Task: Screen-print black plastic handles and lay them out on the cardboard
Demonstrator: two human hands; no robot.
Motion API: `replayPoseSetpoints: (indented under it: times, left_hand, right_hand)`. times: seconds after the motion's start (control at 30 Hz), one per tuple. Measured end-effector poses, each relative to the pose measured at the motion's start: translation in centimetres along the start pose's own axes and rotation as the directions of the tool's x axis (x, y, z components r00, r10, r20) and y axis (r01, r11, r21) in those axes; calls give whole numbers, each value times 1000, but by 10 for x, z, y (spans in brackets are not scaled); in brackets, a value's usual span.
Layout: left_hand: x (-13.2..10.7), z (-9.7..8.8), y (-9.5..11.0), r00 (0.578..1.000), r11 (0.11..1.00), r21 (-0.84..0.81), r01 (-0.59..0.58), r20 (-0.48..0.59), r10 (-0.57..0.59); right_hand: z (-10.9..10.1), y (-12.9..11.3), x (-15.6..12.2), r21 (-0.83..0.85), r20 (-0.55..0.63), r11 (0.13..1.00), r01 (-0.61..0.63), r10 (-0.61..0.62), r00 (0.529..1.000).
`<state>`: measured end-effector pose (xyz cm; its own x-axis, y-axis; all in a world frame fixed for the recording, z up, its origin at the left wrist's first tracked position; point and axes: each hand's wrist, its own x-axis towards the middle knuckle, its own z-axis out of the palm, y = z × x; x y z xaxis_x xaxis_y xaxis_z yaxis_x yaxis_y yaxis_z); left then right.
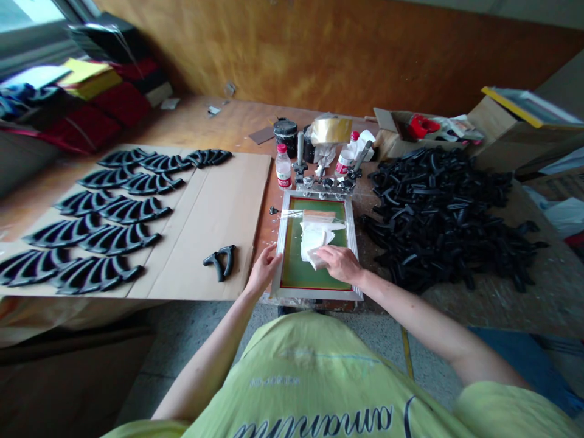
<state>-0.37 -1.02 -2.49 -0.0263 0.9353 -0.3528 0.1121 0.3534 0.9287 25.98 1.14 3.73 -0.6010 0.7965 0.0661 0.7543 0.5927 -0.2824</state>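
Note:
A silver-framed printing screen [276,267] with a green mesh lies on the wooden table in front of me. My left hand [263,269] grips its left frame edge near the front corner. My right hand [338,263] presses a crumpled white cloth [314,237] onto the green mesh, fingers curled over it. A strip of clear tape runs across the screen's far end.
A cardboard sheet [223,201] on the left carries rows of black curved plastic parts [98,234], and one lone pair [221,261] near its front. A big heap of black parts [449,216] lies right. Bottles [283,167], a black jar [285,135] and boxes [410,137] stand behind.

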Motion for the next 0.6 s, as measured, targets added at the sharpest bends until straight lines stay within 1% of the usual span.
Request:
replayPoseSetpoints:
  times: [0.03,0.1,0.17,0.23,0.3,0.33,0.37,0.4,0.43,0.47,0.5,0.53,0.57,0.6]
  left_hand:
    - [-1,0,3,1000,1000,-12,7,0,-7]
    - [-4,0,9,1000,999,-25,20,-1,-20]
    - [-7,-2,19,1000,999,-40,23,15,-22]
    - [-13,-5,33,999,998,-59,24,37,-22]
    - [-19,-8,52,998,996,-90,24,56,-19]
    - [-23,-10,63,998,994,-110,16,57,-10]
    - [-25,-11,76,999,992,-129,-3,50,9]
    - [-26,-12,89,999,989,-145,-36,30,40]
    - [-26,-12,102,997,984,-160,-82,3,83]
    - [-23,-11,116,990,974,-179,-142,-33,139]
    - [-19,-9,131,977,957,-201,-211,-70,200]
    - [-13,-7,146,960,934,-224,-277,-100,261]
    - [-6,-5,160,942,909,-248,-335,-119,315]
    - [3,-2,174,925,886,-267,-380,-127,359]
  right_hand:
    - [-2,1,1,22,4,1000,-7,7,1000]
    - [-11,4,13,69,-36,996,-64,66,997]
    - [-25,10,35,106,-120,985,-139,151,981]
    - [-43,20,58,112,-203,972,-206,226,953]
    - [-62,37,70,110,-283,956,-273,294,913]
    - [-70,50,70,123,-332,943,-309,333,883]
    - [-78,65,66,150,-384,926,-346,377,843]
    - [-83,81,59,189,-432,902,-387,431,793]
    - [-85,97,50,231,-461,873,-429,487,742]
    - [-83,111,40,265,-459,841,-471,540,705]
    - [-78,121,29,285,-429,812,-509,583,690]
    - [-69,127,19,294,-381,789,-539,614,691]
    - [-56,127,11,289,-320,780,-555,625,712]
    - [-42,122,5,268,-261,791,-550,609,749]
